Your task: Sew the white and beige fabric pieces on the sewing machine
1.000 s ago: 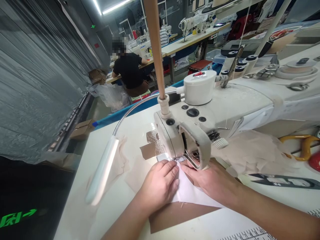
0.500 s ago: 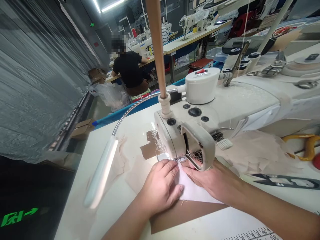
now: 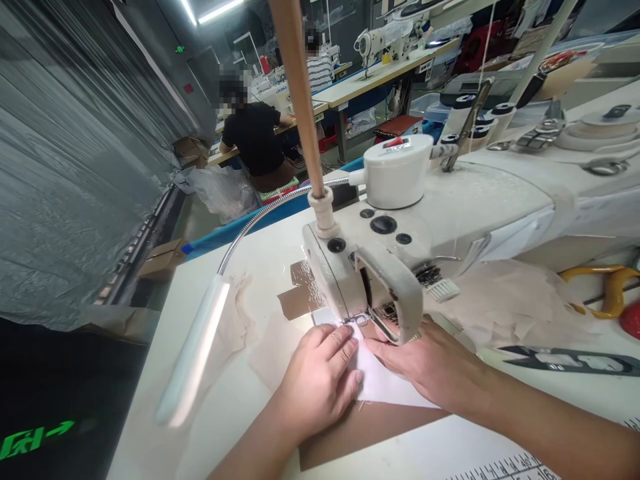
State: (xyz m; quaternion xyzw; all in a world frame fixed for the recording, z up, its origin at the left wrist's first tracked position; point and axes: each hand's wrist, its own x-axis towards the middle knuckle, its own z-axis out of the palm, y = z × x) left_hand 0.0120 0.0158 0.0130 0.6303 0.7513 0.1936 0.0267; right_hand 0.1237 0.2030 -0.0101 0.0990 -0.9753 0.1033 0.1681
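Observation:
White fabric [image 3: 383, 383] lies on the table under the head of the sewing machine [image 3: 345, 280]. My left hand [image 3: 320, 380] rests on its left edge, fingers stretched toward the presser foot [image 3: 356, 321]. My right hand [image 3: 425, 360] lies on the fabric's right side, thumb extended toward the foot; its other fingers are partly hidden behind the machine's white guard [image 3: 410, 287]. Beneath the white fabric, a brown piece [image 3: 370, 430] shows along the near side. The needle itself is too small to make out.
A lamp [image 3: 193, 360] on a bent metal neck hangs at the left. Thread snips [image 3: 570, 360] and yellow-handled scissors [image 3: 610, 290] lie at the right, near thin pale fabric scraps [image 3: 515, 300]. A printed ruler [image 3: 505, 467] marks the front edge. Two people sit at machines behind.
The view has shifted slightly, so the machine sits a little further left. Both hands keep nearly the same place on the fabric. A second person in stripes shows behind the pole.

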